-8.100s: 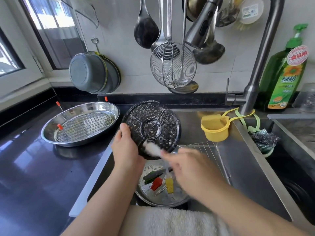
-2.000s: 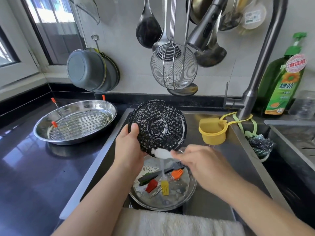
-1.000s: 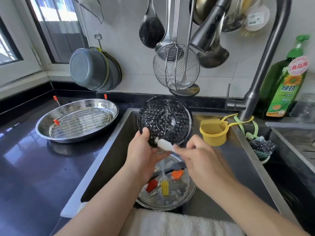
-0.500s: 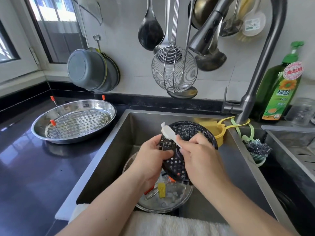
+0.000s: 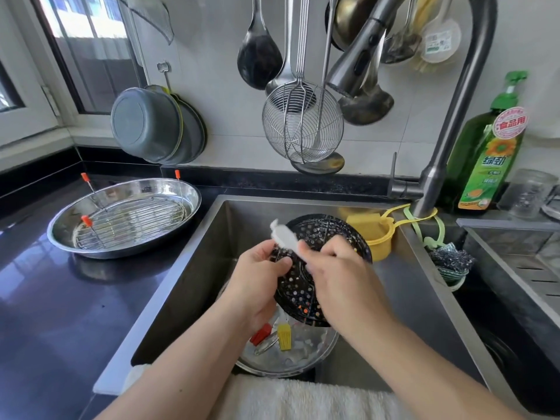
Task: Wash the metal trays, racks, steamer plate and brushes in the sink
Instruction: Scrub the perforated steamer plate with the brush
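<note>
Steamer plate (image 5: 306, 286): black, perforated with small round holes. Brush handle (image 5: 285, 237): white. Basting brushes in the sink tray: one red (image 5: 261, 334), one yellow (image 5: 284, 336). Oval tray (image 5: 194, 195) on the countertop: polished silver; wire rack (image 5: 130, 221) inside carries orange tips. Countertop (image 5: 54, 313): glossy black. Sponge holder (image 5: 371, 234): yellow. Detergent bottle (image 5: 488, 159): green with sunflower label. Hanging basin (image 5: 145, 125): grey.

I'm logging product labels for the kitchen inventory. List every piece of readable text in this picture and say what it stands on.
"食品用": red round sticker at the neck of the green plastic dish-soap bottle beside the tap.
"绿劲": large characters on that bottle's green front label.
Smaller print lower on that label: too small to read.
White label on the round hanging scrubber package, upper right: blurred, unreadable.
No other text visible.
</note>
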`<state>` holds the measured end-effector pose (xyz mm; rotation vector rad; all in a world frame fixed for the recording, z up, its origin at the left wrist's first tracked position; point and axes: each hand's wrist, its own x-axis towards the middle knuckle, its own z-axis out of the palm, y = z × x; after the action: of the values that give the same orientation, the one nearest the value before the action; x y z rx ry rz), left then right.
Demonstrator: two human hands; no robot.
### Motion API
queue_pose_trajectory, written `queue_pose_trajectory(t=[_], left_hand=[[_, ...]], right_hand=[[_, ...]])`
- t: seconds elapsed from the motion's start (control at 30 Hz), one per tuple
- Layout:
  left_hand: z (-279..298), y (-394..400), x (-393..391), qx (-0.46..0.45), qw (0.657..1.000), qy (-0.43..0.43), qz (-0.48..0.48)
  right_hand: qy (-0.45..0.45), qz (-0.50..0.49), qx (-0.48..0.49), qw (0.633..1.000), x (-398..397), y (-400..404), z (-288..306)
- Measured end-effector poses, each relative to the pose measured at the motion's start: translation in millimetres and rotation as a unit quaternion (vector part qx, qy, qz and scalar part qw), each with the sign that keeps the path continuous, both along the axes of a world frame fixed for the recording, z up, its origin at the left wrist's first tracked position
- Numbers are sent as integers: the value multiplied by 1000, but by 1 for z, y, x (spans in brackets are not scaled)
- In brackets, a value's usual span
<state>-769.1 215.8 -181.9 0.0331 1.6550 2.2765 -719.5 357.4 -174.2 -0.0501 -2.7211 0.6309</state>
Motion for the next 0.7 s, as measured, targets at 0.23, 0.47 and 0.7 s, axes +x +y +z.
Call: queue_pose_trajectory(t=[0.23,0.47,0.7], left_hand=[[-2,-2,-6,-3,999,5,43],[-4,-5,-6,-6,999,15,38],[-6,-4,-6,25,1000,-1,15]], right_hand=[[-27,-4,18,999,-1,12,-7],[-38,-86,12,996,-11,26,-1],[-23,-136,39,990,-14,34,3]])
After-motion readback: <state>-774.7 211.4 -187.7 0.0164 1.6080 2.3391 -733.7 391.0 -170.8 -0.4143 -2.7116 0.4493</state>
